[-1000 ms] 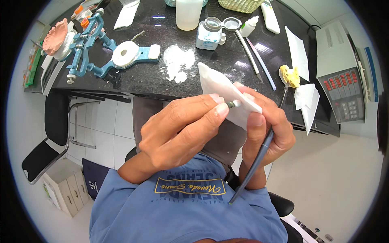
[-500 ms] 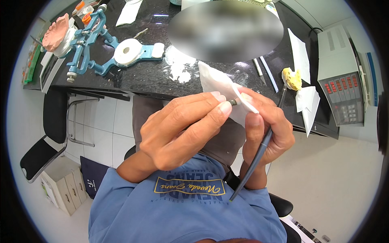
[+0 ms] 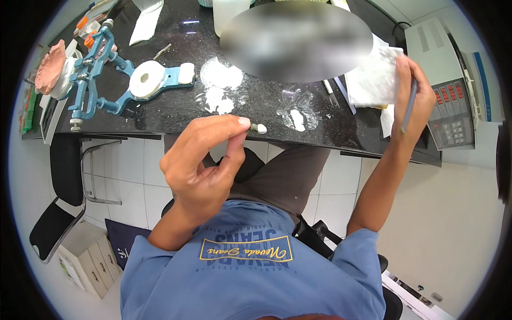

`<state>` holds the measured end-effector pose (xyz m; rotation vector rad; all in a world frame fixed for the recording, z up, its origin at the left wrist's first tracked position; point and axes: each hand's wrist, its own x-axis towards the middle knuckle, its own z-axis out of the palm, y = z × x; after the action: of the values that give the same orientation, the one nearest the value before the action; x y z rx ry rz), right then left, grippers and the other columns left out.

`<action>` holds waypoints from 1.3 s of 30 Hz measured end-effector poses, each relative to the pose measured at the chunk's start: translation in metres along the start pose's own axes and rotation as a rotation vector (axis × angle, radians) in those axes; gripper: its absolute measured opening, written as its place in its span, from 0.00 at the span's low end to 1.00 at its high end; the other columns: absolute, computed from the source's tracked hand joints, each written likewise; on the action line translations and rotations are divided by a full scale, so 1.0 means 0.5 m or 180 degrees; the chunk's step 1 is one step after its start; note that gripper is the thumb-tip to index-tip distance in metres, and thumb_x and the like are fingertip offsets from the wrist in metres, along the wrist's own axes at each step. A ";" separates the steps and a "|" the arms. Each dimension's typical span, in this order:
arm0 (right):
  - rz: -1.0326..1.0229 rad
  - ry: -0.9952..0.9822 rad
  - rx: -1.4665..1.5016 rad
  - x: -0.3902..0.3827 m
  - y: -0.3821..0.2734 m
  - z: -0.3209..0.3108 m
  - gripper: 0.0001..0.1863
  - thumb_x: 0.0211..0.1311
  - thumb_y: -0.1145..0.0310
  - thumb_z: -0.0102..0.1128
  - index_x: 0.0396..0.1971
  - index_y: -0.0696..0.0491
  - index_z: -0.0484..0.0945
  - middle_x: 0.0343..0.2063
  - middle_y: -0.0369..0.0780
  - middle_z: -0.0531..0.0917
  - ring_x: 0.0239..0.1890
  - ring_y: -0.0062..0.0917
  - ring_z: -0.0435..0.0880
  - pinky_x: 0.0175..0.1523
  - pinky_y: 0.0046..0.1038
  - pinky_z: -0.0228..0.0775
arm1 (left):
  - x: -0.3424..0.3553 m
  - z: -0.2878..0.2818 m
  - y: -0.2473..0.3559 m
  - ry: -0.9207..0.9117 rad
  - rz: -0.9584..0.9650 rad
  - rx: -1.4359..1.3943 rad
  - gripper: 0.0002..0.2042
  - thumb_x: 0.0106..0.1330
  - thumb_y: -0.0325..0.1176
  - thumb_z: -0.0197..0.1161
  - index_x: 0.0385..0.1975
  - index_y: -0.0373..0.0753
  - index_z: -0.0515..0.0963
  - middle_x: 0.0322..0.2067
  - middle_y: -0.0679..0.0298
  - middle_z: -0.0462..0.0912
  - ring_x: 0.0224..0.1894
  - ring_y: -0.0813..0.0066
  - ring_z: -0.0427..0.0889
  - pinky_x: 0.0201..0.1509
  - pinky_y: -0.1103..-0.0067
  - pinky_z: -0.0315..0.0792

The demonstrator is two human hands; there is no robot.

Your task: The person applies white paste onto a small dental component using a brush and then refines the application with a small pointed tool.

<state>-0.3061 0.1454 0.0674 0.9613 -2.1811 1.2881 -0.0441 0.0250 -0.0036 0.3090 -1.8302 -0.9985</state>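
Between the thumb and fingers of my left hand (image 3: 205, 160) is a small greenish-grey peg with a white tooth-like tip (image 3: 261, 128). It points right, just off the counter's front edge. My right hand (image 3: 417, 101) is out at the right, gripping the edge of a white tissue (image 3: 376, 77) that spreads over the counter. That same hand also holds a slim dark-blue brush (image 3: 409, 106), its handle running down toward the wrist. The brush's working end is hidden.
A blue dental articulator (image 3: 109, 74) with a pink-brown model (image 3: 50, 68) stands at the left. White powder (image 3: 218, 77) is scattered on the black counter (image 3: 165, 114). A knife (image 3: 330, 93) lies near the tissue. A grey control unit (image 3: 448, 106) stands at the right. The upper middle is blurred.
My hands have come apart. The right has carried the tissue and brush up and right, over where the yellow lump was visible. The left has shifted slightly left, still pinching the peg.
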 end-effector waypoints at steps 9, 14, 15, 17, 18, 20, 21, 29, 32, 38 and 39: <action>-0.0180 -0.0263 0.0434 0.020 -0.025 -0.006 0.18 0.70 0.62 0.52 0.50 0.61 0.76 0.36 0.42 0.82 0.32 0.17 0.79 0.38 0.19 0.72 | 0.021 -0.007 -0.019 -0.0397 -0.0830 -0.0202 0.12 0.54 0.10 0.62 0.37 0.29 0.80 0.36 0.54 0.83 0.39 0.70 0.84 0.42 0.81 0.80; 0.0245 -0.0982 0.0492 0.005 -0.032 0.012 0.13 0.66 0.64 0.60 0.39 0.59 0.83 0.30 0.38 0.83 0.29 0.15 0.78 0.35 0.17 0.69 | 0.027 -0.007 -0.021 -0.0434 -0.0760 -0.0175 0.12 0.51 0.09 0.63 0.34 0.29 0.81 0.33 0.55 0.85 0.37 0.69 0.84 0.41 0.80 0.78; 0.0350 -0.1147 0.0323 0.007 -0.037 0.017 0.13 0.65 0.65 0.60 0.43 0.59 0.81 0.28 0.37 0.81 0.27 0.15 0.78 0.35 0.17 0.69 | 0.027 -0.007 -0.022 -0.0455 -0.0730 -0.0153 0.12 0.51 0.09 0.63 0.34 0.29 0.81 0.33 0.55 0.85 0.37 0.69 0.84 0.41 0.80 0.77; 0.0453 -0.1321 0.0152 0.014 -0.035 0.022 0.15 0.64 0.66 0.61 0.46 0.59 0.80 0.26 0.36 0.80 0.26 0.15 0.78 0.34 0.17 0.69 | 0.028 -0.005 -0.025 -0.0461 -0.0664 -0.0146 0.12 0.50 0.09 0.63 0.34 0.30 0.81 0.34 0.55 0.85 0.37 0.69 0.84 0.41 0.80 0.77; 0.0463 -0.1693 0.0125 0.021 -0.027 0.023 0.17 0.63 0.67 0.62 0.50 0.58 0.77 0.25 0.35 0.79 0.26 0.15 0.78 0.33 0.17 0.69 | 0.028 -0.004 -0.027 -0.0474 -0.0579 -0.0141 0.12 0.50 0.09 0.64 0.34 0.30 0.81 0.34 0.55 0.85 0.37 0.69 0.84 0.41 0.80 0.77; 0.0498 -0.2029 0.0293 0.026 0.000 0.041 0.26 0.60 0.70 0.63 0.59 0.56 0.69 0.23 0.35 0.78 0.23 0.15 0.78 0.27 0.19 0.68 | 0.027 -0.006 -0.026 -0.0465 -0.0581 -0.0072 0.13 0.50 0.10 0.64 0.34 0.29 0.81 0.34 0.54 0.85 0.36 0.69 0.84 0.40 0.80 0.78; 0.0495 -0.2040 0.0307 0.023 0.002 0.050 0.26 0.60 0.70 0.63 0.59 0.56 0.69 0.23 0.35 0.78 0.23 0.15 0.78 0.27 0.19 0.68 | 0.026 -0.007 -0.025 -0.0467 -0.0575 -0.0016 0.13 0.49 0.10 0.64 0.34 0.29 0.81 0.33 0.54 0.85 0.36 0.69 0.84 0.39 0.80 0.78; -0.0360 -0.1816 -0.1539 0.007 -0.038 0.075 0.13 0.58 0.70 0.63 0.44 0.54 0.78 0.25 0.40 0.83 0.23 0.24 0.83 0.27 0.26 0.72 | 0.036 -0.006 -0.013 -0.0497 -0.0907 -0.0255 0.13 0.50 0.12 0.66 0.36 0.29 0.81 0.33 0.55 0.84 0.34 0.73 0.83 0.35 0.84 0.79; -0.0713 -0.1728 -0.1419 -0.019 -0.059 0.072 0.10 0.58 0.70 0.64 0.40 0.54 0.79 0.25 0.39 0.84 0.24 0.26 0.84 0.29 0.27 0.73 | 0.037 -0.009 -0.011 -0.0510 -0.1149 -0.0403 0.12 0.51 0.12 0.66 0.36 0.29 0.81 0.32 0.56 0.83 0.33 0.76 0.83 0.35 0.85 0.79; -0.0585 -0.2181 -0.1362 -0.054 -0.081 0.086 0.11 0.55 0.75 0.64 0.39 0.54 0.79 0.28 0.41 0.84 0.27 0.31 0.84 0.33 0.29 0.75 | 0.033 -0.012 -0.011 -0.0506 -0.1337 -0.0578 0.12 0.51 0.13 0.66 0.36 0.29 0.81 0.33 0.57 0.83 0.33 0.77 0.83 0.36 0.85 0.80; -0.0590 -0.2184 -0.1351 -0.055 -0.082 0.086 0.11 0.55 0.75 0.64 0.39 0.54 0.79 0.28 0.41 0.84 0.27 0.31 0.84 0.33 0.29 0.75 | 0.033 -0.012 -0.011 -0.0491 -0.1330 -0.0589 0.12 0.52 0.13 0.67 0.36 0.29 0.81 0.33 0.57 0.83 0.33 0.77 0.83 0.36 0.85 0.80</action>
<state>-0.2582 0.1036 0.0526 1.5210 -2.6105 0.3910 -0.0481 0.0087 0.0038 0.5268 -1.8315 -1.5062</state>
